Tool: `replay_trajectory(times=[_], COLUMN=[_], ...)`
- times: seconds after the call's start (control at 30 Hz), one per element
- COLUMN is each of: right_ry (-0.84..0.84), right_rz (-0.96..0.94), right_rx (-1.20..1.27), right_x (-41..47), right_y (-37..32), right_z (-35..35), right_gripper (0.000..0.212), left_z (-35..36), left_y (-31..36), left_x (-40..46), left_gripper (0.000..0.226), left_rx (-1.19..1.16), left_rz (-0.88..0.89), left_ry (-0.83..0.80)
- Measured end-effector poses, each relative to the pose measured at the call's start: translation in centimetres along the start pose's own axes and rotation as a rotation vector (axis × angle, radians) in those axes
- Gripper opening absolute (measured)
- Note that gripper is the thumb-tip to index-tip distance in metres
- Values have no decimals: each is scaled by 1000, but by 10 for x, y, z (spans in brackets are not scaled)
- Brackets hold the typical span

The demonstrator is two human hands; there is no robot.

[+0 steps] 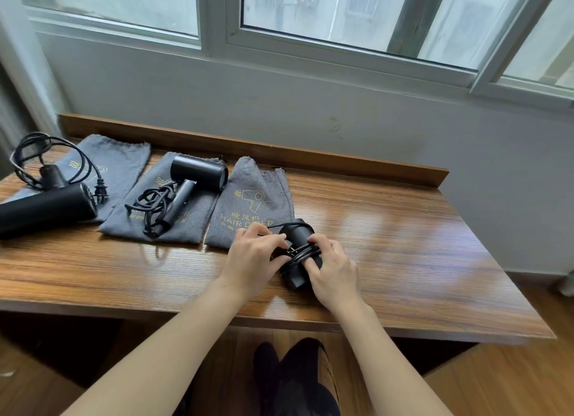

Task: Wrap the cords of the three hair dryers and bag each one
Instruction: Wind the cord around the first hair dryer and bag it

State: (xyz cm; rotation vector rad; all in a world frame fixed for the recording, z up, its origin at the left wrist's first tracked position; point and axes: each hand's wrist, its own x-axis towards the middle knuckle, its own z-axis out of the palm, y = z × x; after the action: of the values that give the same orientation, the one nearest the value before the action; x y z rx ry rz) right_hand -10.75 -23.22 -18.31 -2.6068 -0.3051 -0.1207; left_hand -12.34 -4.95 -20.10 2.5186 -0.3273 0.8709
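Observation:
Three black hair dryers lie on a wooden table, each by a grey cloth bag. The right dryer sits near the table's front with its black cord coiled around it. My right hand grips this dryer over the coils. My left hand pinches the cord's end at the dryer's left side. Behind them lies the right bag, flat, with gold print. The middle dryer rests on the middle bag, its cord loosely bunched. The left dryer rests on the left bag, cord sprawled.
A raised wooden lip runs along the table's back edge against a grey wall under a window. The table's right half holds nothing. My legs show below the front edge.

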Motion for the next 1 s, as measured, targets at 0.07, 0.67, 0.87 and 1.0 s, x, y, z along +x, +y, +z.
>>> replay_trajectory(times=[0.07, 0.67, 0.87, 1.0], right_ry=[2, 3, -12, -22], right_rz=[5, 3, 11, 2], right_rx=[10, 2, -26, -60], right_x=[0, -3, -4, -5], right_y=[1, -2, -6, -7], right_z=[0, -3, -4, -5], right_gripper=[35, 36, 38, 42], left_z=[0, 9, 3, 3], left_y=[0, 13, 12, 12], left_x=[1, -5, 0, 2], left_gripper=[27, 19, 30, 26], left_rx=[-47, 7, 183, 139], left_rz=[-2, -70, 125, 135], left_ry=[-6, 58, -1, -11])
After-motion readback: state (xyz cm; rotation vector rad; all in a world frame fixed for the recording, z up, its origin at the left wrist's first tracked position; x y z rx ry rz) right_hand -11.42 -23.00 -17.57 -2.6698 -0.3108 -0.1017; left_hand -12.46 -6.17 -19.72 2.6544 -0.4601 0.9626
